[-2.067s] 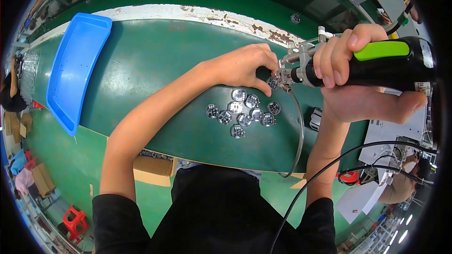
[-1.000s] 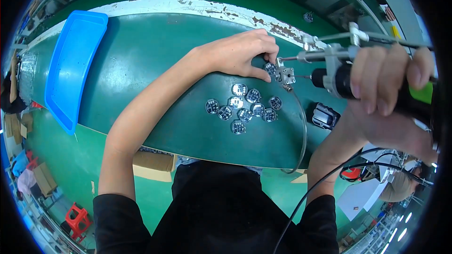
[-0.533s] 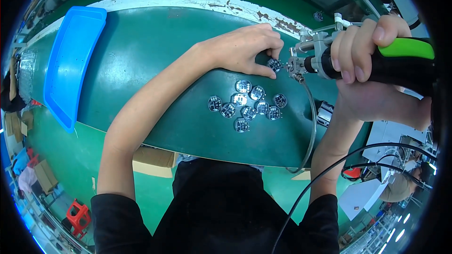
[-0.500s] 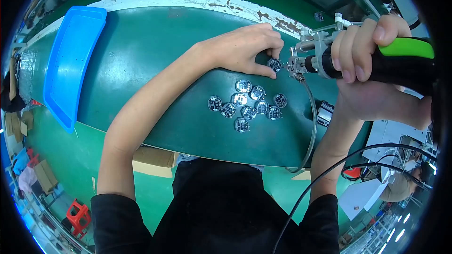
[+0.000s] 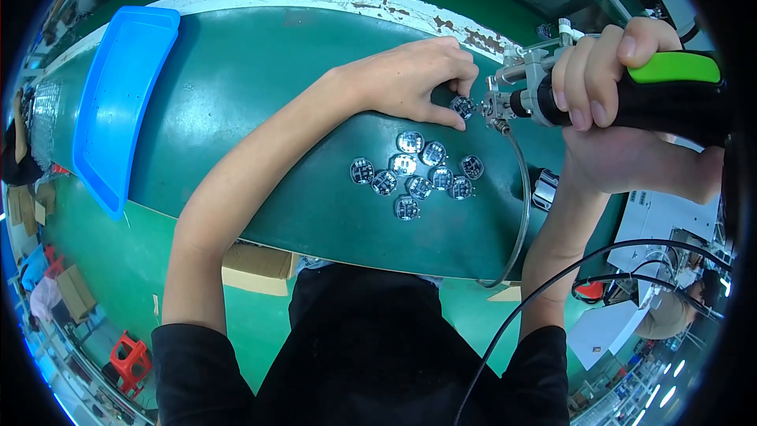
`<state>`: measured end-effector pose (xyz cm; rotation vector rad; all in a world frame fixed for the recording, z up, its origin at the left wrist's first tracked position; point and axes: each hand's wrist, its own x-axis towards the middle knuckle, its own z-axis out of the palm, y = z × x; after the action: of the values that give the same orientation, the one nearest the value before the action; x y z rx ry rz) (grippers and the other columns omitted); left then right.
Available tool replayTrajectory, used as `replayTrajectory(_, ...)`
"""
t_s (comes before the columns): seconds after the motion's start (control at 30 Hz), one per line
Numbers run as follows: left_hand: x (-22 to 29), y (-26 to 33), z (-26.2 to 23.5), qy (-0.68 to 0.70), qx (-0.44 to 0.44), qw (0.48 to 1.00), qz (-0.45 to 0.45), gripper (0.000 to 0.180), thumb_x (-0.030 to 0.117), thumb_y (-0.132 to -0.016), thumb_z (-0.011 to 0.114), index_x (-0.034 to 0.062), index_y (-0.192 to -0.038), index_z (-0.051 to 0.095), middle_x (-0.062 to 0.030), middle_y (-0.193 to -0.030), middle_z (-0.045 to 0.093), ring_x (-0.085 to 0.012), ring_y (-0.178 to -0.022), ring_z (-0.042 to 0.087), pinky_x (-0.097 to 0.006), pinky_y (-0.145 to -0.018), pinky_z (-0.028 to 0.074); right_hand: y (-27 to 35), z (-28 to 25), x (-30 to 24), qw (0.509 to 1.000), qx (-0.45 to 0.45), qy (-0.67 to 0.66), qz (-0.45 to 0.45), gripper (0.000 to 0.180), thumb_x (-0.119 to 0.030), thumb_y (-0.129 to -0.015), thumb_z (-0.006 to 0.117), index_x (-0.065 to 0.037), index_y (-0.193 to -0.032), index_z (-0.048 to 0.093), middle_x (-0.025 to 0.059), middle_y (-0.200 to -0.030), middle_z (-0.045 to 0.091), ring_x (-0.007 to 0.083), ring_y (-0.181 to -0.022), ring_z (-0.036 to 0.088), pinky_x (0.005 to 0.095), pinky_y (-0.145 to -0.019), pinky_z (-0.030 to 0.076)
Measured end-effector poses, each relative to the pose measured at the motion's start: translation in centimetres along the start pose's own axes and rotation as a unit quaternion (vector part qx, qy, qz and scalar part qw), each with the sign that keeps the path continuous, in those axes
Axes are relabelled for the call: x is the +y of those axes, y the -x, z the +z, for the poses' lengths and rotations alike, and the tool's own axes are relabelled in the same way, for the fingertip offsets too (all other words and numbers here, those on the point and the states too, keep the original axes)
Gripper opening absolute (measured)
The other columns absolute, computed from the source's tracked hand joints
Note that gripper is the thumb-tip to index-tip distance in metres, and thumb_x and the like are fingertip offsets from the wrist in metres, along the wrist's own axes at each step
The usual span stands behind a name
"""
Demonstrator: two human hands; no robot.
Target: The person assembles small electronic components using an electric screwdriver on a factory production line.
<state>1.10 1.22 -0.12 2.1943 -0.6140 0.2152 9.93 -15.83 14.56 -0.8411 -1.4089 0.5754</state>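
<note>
My left hand (image 5: 418,83) reaches across the green table and grips a small round metal part (image 5: 462,107) between thumb and fingers. That part's face carries dark and silver components like a circuit board. In my right hand (image 5: 603,102) is a black power screwdriver (image 5: 662,102) with a green panel, its fingers wrapped around the body. The metal nozzle (image 5: 497,106) at its front points left and sits right beside the held part; whether they touch I cannot tell. Nearer to me, several similar round parts (image 5: 419,187) lie loosely grouped on the table.
A blue plastic tray (image 5: 88,134) stands at the table's left end. A bent hose (image 5: 527,205) hangs from the screwdriver's nozzle, and a black cable (image 5: 544,290) loops across the lower right. Close to my right forearm lies a shiny cylindrical object (image 5: 545,189). Below the table edge is a cardboard box (image 5: 256,268).
Both hands keep their grip and place, with the round part still in front of the nozzle. The whole view has shifted only slightly.
</note>
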Motion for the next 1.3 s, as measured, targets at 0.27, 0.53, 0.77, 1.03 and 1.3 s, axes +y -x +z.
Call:
replayTrajectory(0.27, -0.1, 0.0, 0.0, 0.0, -0.002, 1.0, 0.001, 0.035, 0.023, -0.08, 0.085, 0.0035, -0.09, 0.059, -0.008, -0.088, 0.056, -0.0281, -0.094, 0.052, -0.04, -0.085, 0.046, -0.5, 0.4, 0.0, 1.0, 0.0, 0.01, 0.003, 0.06, -0.06, -0.092, 0.048, -0.005, -0.114, 0.055, -0.003, -0.07, 0.051, 0.0079, -0.056, 0.05, 0.026, -0.059, 0.041)
replayTrajectory(0.53, -0.1, -0.1, 0.1, -0.005, -0.001, 1.0, 0.003, 0.034, 0.023, -0.08, 0.085, 0.0041, -0.089, 0.059, -0.0077, -0.088, 0.056, -0.0279, -0.093, 0.052, -0.04, -0.085, 0.046, -1.0, 1.0, 0.0, 1.0, 0.0, 0.021, 0.005, 0.049, -0.051, -0.096, 0.049, -0.005, -0.114, 0.056, -0.0038, -0.071, 0.051, 0.0071, -0.057, 0.051, 0.0256, -0.06, 0.041)
replayTrajectory(0.77, -0.3, 0.0, 0.3, -0.003, 0.007, 1.0, 0.004, 0.035, 0.023, -0.078, 0.086, 0.0028, -0.089, 0.059, -0.0085, -0.086, 0.056, -0.0282, -0.092, 0.052, -0.04, -0.085, 0.046, -1.7, 0.8, 0.1, 1.0, 0.0, 0.026, 0.006, 0.04, -0.043, -0.1, 0.05, -0.005, -0.114, 0.056, -0.0045, -0.072, 0.051, 0.0064, -0.058, 0.052, 0.0252, -0.061, 0.041)
replayTrajectory(1.03, -0.2, 0.0, 0.2, 0.005, 0.011, 1.0, -0.004, 0.035, 0.024, -0.078, 0.086, 0.0018, -0.09, 0.061, -0.0089, -0.087, 0.058, -0.0284, -0.093, 0.054, -0.04, -0.086, 0.047, -1.1, -0.8, -0.2, 0.999, 0.007, 0.038, 0.004, 0.03, -0.034, -0.105, 0.052, -0.006, -0.115, 0.056, -0.0053, -0.072, 0.051, 0.0056, -0.059, 0.052, 0.0248, -0.061, 0.041)
replayTrajectory(1.3, 1.8, 0.8, -4.8, 0.024, -0.125, 0.987, -0.099, 0.036, 0.023, -0.078, 0.087, 0.0064, -0.103, 0.067, -0.0034, -0.095, 0.064, -0.0196, -0.099, 0.059, -0.034, -0.086, 0.048, 4.4, -5.7, -5.8, 0.999, 0.01, 0.036, -0.02, 0.023, -0.027, -0.108, 0.053, -0.006, -0.115, 0.057, -0.0059, -0.073, 0.052, 0.005, -0.06, 0.053, 0.0245, -0.062, 0.041)
